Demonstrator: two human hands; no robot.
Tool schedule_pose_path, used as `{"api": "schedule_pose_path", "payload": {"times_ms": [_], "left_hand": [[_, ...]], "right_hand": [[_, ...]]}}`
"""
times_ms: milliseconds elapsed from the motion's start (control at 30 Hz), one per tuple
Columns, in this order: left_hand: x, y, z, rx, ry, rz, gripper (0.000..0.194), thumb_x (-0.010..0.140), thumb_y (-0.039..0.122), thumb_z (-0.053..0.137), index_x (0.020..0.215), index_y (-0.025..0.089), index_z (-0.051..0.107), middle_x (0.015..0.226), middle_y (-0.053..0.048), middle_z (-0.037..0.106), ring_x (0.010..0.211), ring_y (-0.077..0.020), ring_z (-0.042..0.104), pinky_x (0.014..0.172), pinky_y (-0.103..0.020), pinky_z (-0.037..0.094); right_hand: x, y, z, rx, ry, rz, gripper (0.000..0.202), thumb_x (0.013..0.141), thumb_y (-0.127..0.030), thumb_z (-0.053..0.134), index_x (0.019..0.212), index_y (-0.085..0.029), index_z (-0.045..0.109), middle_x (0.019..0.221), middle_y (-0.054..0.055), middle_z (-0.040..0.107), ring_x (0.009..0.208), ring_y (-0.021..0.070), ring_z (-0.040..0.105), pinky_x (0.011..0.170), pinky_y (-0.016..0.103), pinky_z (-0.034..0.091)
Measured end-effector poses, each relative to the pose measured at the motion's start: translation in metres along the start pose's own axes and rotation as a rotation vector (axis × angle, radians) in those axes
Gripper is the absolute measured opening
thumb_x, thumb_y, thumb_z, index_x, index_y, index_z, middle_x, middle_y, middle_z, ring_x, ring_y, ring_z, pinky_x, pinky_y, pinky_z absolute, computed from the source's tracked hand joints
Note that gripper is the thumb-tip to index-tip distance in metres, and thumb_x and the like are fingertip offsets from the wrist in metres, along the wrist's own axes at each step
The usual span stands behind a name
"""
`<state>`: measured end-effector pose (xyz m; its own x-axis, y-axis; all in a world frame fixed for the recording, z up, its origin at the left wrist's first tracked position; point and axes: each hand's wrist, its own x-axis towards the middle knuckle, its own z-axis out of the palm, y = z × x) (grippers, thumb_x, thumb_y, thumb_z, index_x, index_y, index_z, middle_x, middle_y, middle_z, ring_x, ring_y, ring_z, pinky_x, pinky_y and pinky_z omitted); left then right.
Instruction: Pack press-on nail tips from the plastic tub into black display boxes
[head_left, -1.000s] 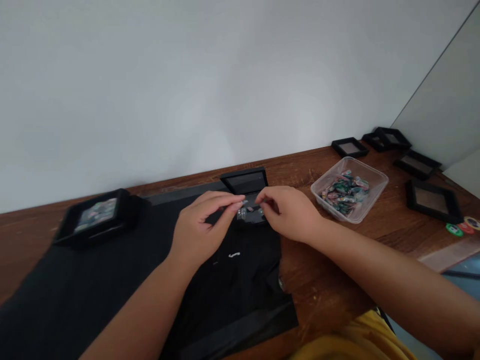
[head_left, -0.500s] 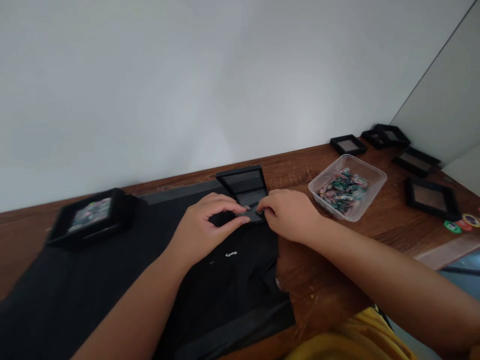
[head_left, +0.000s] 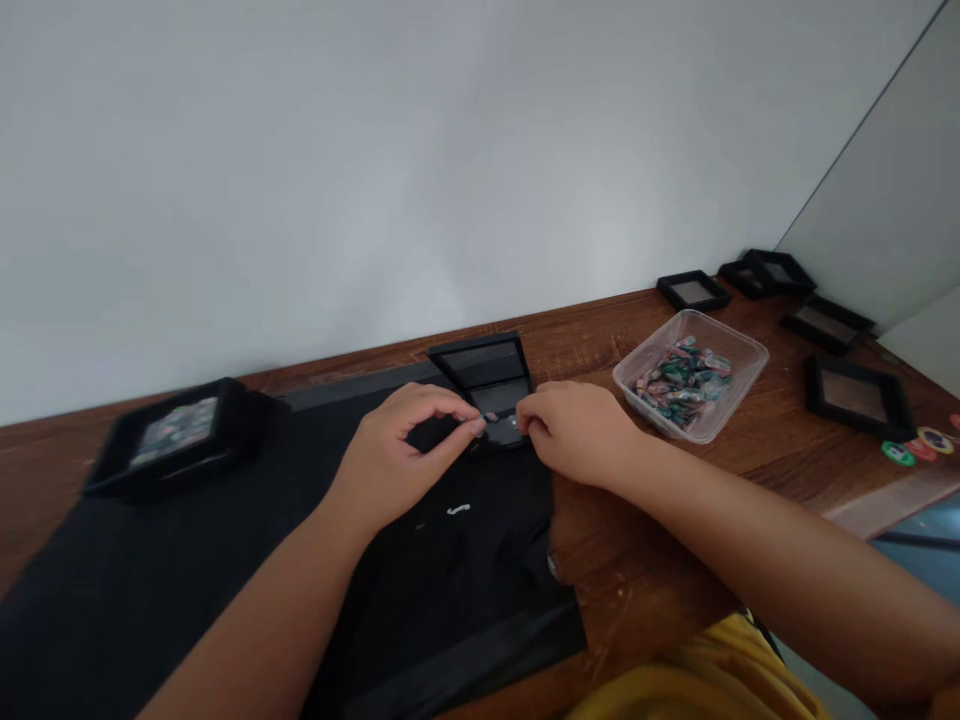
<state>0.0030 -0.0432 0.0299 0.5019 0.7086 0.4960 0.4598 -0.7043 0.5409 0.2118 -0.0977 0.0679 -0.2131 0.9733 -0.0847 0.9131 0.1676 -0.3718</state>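
Observation:
A small black box point(head_left: 491, 362) with its windowed lid tipped up stands on black cloth point(head_left: 465, 590), near the wall. At its left side my left hand point(head_left: 409, 445) has thumb and forefinger brought together; whatever lies between them is too small to make out. Right by those fingertips is a tiny pinkish piece point(head_left: 491, 416) inside the box. My right hand point(head_left: 574, 425) rests at the box's right edge, fingers curled in, and anything in them is hidden. Small bright spots show on the box's dark floor.
Right of the box, a clear plastic tub point(head_left: 739, 385) holds many small wrapped pieces. More black frame boxes point(head_left: 859, 395) lie at the far right, near coloured round discs point(head_left: 898, 453). At left is a black box with a patterned window point(head_left: 176, 432). A white scrap point(head_left: 458, 510) lies on the cloth.
My left fingertips have shifted slightly left and closed more, uncovering the pinkish piece. My right hand stays at the box's right edge. The whole view has drifted slightly.

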Motion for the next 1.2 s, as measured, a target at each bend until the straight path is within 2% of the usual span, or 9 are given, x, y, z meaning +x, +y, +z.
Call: {"api": "schedule_pose_path", "payload": {"times_ms": [167, 333, 533, 633, 700, 900, 1200], "left_hand": [[0.000, -0.004, 0.000, 0.023, -0.009, 0.019, 0.014, 0.092, 0.033, 0.066, 0.089, 0.025, 0.076, 0.089, -0.003, 0.077, 0.086, -0.0204, 0.069, 0.082, -0.036, 0.057], [0.004, -0.006, 0.001, 0.167, -0.010, 0.043, 0.020, 0.095, 0.038, 0.061, 0.093, 0.028, 0.078, 0.092, -0.005, 0.078, 0.090, -0.0250, 0.067, 0.084, -0.042, 0.055], [0.004, -0.005, 0.008, 0.326, -0.153, 0.031, 0.027, 0.095, 0.043, 0.059, 0.096, 0.026, 0.080, 0.096, -0.006, 0.077, 0.092, -0.0289, 0.064, 0.086, -0.046, 0.051], [0.003, -0.004, 0.010, 0.361, -0.162, 0.041, 0.027, 0.095, 0.043, 0.058, 0.095, 0.026, 0.080, 0.097, -0.007, 0.076, 0.093, -0.0293, 0.062, 0.087, -0.046, 0.050], [0.002, -0.004, 0.010, 0.369, -0.159, 0.045, 0.027, 0.095, 0.043, 0.059, 0.093, 0.025, 0.079, 0.095, -0.007, 0.076, 0.092, -0.0293, 0.062, 0.086, -0.046, 0.050], [0.003, -0.005, 0.010, 0.287, -0.186, 0.040, 0.026, 0.094, 0.043, 0.062, 0.088, 0.025, 0.079, 0.091, -0.006, 0.077, 0.090, -0.0287, 0.063, 0.083, -0.044, 0.051], [0.003, -0.003, 0.014, 0.303, -0.162, 0.053, 0.025, 0.092, 0.046, 0.065, 0.091, 0.027, 0.080, 0.093, -0.006, 0.077, 0.091, -0.0286, 0.063, 0.084, -0.044, 0.051]], "right_hand": [[0.001, 0.000, 0.003, 0.002, 0.014, -0.007, 0.033, 0.094, -0.011, 0.050, 0.106, -0.022, 0.079, 0.109, 0.008, 0.076, 0.105, 0.0262, 0.067, 0.083, 0.034, 0.046], [0.002, 0.000, 0.007, -0.008, 0.032, -0.015, 0.034, 0.095, -0.011, 0.050, 0.107, -0.023, 0.080, 0.107, 0.009, 0.076, 0.106, 0.0273, 0.066, 0.086, 0.035, 0.047], [0.003, 0.002, 0.008, 0.021, 0.028, -0.021, 0.034, 0.094, -0.011, 0.050, 0.110, -0.021, 0.078, 0.108, 0.010, 0.076, 0.105, 0.0271, 0.066, 0.088, 0.036, 0.047], [0.003, 0.003, 0.008, 0.040, 0.042, -0.017, 0.033, 0.092, -0.010, 0.051, 0.107, -0.020, 0.078, 0.109, 0.010, 0.077, 0.105, 0.0266, 0.066, 0.089, 0.035, 0.047], [0.003, 0.003, 0.007, 0.056, 0.074, -0.015, 0.031, 0.092, -0.011, 0.052, 0.105, -0.021, 0.078, 0.107, 0.008, 0.076, 0.104, 0.0256, 0.066, 0.087, 0.034, 0.046], [0.005, 0.004, 0.005, 0.114, 0.297, 0.056, 0.029, 0.091, -0.010, 0.050, 0.105, -0.019, 0.074, 0.108, 0.007, 0.074, 0.099, 0.0220, 0.067, 0.080, 0.031, 0.045], [0.008, 0.009, 0.005, 0.125, 0.307, 0.042, 0.027, 0.091, -0.010, 0.049, 0.101, -0.019, 0.072, 0.108, 0.007, 0.075, 0.100, 0.0222, 0.067, 0.081, 0.031, 0.044]]}}
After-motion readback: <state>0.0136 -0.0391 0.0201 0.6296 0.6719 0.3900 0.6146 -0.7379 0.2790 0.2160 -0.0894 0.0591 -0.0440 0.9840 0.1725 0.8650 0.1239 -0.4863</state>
